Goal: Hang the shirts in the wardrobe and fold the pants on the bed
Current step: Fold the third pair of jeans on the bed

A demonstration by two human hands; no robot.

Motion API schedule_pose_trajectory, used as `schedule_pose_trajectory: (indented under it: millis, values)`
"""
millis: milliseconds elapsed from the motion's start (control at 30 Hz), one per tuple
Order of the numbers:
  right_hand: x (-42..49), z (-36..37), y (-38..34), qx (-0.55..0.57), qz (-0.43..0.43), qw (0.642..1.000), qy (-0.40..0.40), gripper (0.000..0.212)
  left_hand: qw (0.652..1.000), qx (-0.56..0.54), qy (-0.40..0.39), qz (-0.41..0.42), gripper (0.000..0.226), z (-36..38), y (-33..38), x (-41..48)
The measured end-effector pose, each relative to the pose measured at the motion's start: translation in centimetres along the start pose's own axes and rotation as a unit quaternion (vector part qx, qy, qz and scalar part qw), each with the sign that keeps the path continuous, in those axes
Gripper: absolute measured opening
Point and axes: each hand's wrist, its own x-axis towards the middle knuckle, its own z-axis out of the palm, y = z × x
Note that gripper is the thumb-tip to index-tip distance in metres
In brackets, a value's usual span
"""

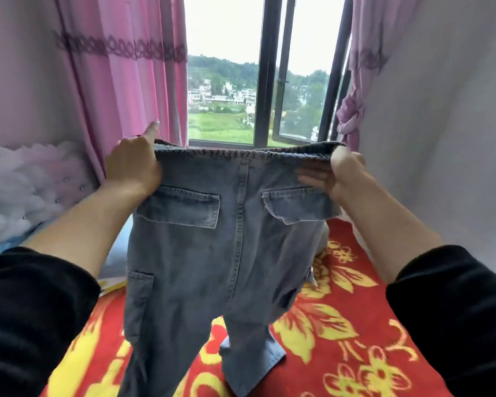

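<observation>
The blue denim pants (212, 239) hang upright in the air above the bed, back pockets facing the camera (legs trailing down onto the red and yellow floral blanket (341, 325)). The left hand (132, 167) grips the waistband's left end, forefinger pointing up; the right hand (335, 176) pinches the right end. Behind them are pink curtains (121, 67) and a window (264, 70)

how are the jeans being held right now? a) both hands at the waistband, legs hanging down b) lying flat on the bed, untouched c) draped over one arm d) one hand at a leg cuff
a: the left hand and right hand each grip an end of the waistband of the jeans, whose legs hang down to the red floral blanket.
</observation>
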Motion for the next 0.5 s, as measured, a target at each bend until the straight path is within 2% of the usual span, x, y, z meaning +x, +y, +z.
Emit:
schedule_pose_trajectory:
  millis: [67,100,200,267,333,400,500]
  values:
    - [-0.9,-0.9,-2.1,0.062,-0.038,0.997,-0.013,0.039,0.995,-0.081,0.018,-0.060,0.084,-1.6,2.6,0.6]
    - [-1.1,-1.4,-2.8,0.070,-0.083,0.994,-0.002,0.041,0.989,-0.113,0.037,-0.083,0.086,-2.2,3.9,1.0]
    - [-1.1,-2.6,-3.7,-0.062,-0.259,0.961,0.081,0.044,0.974,-0.166,0.101,-0.114,0.090,-3.5,6.9,1.9]
    - [-0.1,-3.3,-4.1,-0.089,-0.296,0.946,0.094,0.047,0.971,-0.179,0.103,-0.118,0.091,-3.5,7.9,2.4]
    - [1.6,-3.6,-4.1,-0.116,-0.271,0.952,0.086,0.049,0.979,-0.168,0.066,-0.094,0.092,-2.3,8.5,2.5]
    - [3.4,-3.6,-3.5,-0.122,-0.194,0.972,0.049,0.046,0.980,-0.181,0.025,-0.075,0.090,-0.2,8.9,2.4]
    - [7.1,-3.8,-1.3,-0.173,-0.057,0.983,0.008,0.048,0.968,-0.213,-0.063,-0.117,0.087,4.3,9.2,3.6]
